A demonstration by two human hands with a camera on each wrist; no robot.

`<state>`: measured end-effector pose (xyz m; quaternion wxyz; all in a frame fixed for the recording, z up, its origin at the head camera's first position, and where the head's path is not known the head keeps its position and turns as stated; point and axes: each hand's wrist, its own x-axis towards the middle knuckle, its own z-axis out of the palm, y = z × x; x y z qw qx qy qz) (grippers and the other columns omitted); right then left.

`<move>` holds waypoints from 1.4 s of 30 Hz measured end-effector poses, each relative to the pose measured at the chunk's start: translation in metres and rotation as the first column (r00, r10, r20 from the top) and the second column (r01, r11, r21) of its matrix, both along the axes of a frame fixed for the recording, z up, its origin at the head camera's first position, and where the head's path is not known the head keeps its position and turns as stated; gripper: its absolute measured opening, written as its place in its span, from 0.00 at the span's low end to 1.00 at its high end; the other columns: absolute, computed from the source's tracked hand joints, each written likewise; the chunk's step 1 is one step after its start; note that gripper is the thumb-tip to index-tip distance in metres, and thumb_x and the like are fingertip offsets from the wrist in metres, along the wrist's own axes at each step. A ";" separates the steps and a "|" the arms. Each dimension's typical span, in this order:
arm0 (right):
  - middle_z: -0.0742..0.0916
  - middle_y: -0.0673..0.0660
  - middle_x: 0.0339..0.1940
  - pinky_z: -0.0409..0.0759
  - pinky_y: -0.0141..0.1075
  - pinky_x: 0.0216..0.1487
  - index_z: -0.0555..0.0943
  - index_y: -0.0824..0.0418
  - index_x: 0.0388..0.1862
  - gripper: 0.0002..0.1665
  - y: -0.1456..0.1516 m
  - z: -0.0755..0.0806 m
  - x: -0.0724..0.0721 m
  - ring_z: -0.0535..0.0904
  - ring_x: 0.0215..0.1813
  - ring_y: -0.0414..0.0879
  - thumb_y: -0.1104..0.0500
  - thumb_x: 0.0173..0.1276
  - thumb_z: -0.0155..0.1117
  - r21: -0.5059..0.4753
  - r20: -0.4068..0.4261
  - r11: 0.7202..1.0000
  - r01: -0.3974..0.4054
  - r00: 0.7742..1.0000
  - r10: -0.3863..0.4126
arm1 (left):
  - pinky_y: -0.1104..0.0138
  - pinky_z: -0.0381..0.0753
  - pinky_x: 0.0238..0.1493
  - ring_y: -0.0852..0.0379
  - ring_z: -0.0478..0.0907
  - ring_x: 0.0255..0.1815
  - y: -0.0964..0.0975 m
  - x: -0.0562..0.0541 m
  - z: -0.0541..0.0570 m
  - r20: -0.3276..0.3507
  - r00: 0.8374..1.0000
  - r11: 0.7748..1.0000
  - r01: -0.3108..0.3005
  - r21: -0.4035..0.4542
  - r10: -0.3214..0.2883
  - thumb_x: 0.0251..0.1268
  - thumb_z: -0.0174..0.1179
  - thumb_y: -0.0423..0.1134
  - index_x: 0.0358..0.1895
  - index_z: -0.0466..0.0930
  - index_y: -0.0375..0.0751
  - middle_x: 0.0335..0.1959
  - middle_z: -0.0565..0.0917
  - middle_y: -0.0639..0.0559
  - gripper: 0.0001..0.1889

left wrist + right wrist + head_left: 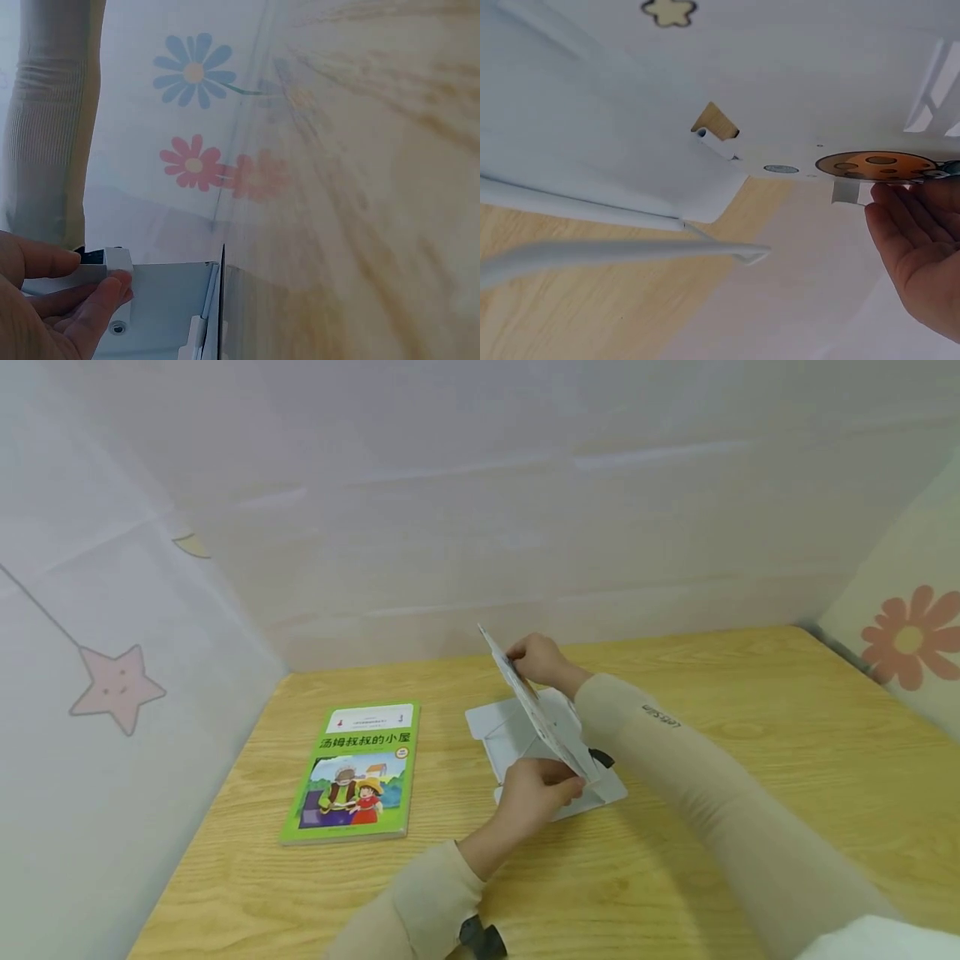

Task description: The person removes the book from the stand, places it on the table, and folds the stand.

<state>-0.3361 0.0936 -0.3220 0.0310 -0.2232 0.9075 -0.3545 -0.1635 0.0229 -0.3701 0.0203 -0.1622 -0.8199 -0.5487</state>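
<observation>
A: Hands status?
B: We see the left hand (528, 792) pinching the white stand (510, 735) low on its raised panel (543, 716); right hand (543, 658) grips that panel higher up.
A: Stand location?
B: We have it on the wooden table (705, 710), right of the green book (352, 774), apart from it.

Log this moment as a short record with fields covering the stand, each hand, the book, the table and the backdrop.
stand: white folding book stand, on the table, its raised panel tilted
panel print: orange cratered disc
left hand: pinches the stand near the raised panel's lower end
right hand: grips the raised panel toward its upper end
book: green-bordered picture-cover book, flat, cover up, left of the stand, apart from it
table: yellow wood-grain table
backdrop: pale, with pink star and red flower
</observation>
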 end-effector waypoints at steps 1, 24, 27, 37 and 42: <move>0.80 0.65 0.43 0.72 0.42 0.46 0.76 0.72 0.44 0.17 0.001 0.000 0.000 0.72 0.49 0.55 0.71 0.56 0.49 0.008 -0.011 1.000 -0.014 1.000 0.014 | 0.76 0.70 0.17 0.67 0.72 0.18 0.001 0.000 0.000 -0.004 1.000 1.000 -0.003 0.003 0.003 0.51 0.58 0.36 0.27 0.82 0.34 0.18 0.80 0.52 0.08; 0.80 0.64 0.42 0.74 0.38 0.42 0.76 0.72 0.45 0.14 0.005 0.004 -0.006 0.74 0.46 0.54 0.68 0.60 0.53 0.085 -0.054 0.987 -0.135 0.989 0.140 | 0.78 0.71 0.23 0.69 0.73 0.24 0.016 -0.004 0.001 -0.096 0.994 0.995 -0.062 -0.077 0.054 0.51 0.58 0.36 0.26 0.83 0.35 0.22 0.81 0.54 0.07; 0.79 0.65 0.43 0.75 0.38 0.41 0.74 0.73 0.47 0.15 0.009 0.008 -0.004 0.74 0.46 0.54 0.69 0.61 0.52 0.077 -0.022 0.989 -0.130 0.991 0.132 | 0.77 0.72 0.24 0.68 0.74 0.25 0.014 -0.003 0.002 -0.071 0.997 0.996 -0.039 -0.082 0.033 0.51 0.58 0.36 0.27 0.82 0.35 0.24 0.81 0.54 0.07; 0.79 0.65 0.45 0.72 0.42 0.46 0.75 0.72 0.45 0.15 0.031 0.016 0.008 0.73 0.47 0.55 0.66 0.61 0.54 0.038 -0.054 0.981 -0.191 0.980 0.193 | 0.75 0.74 0.28 0.60 0.78 0.29 -0.009 -0.003 0.006 0.017 0.996 0.985 0.088 -0.148 -0.086 0.50 0.59 0.35 0.38 0.77 0.31 0.32 0.81 0.47 0.12; 0.78 0.64 0.46 0.72 0.43 0.47 0.75 0.71 0.47 0.16 0.041 0.016 0.018 0.73 0.48 0.54 0.64 0.61 0.54 -0.039 -0.045 0.980 -0.196 0.980 0.194 | 0.70 0.75 0.35 0.55 0.77 0.37 -0.026 0.001 0.013 -0.074 0.996 0.961 0.018 -0.275 -0.040 0.51 0.58 0.38 0.44 0.75 0.35 0.36 0.80 0.47 0.16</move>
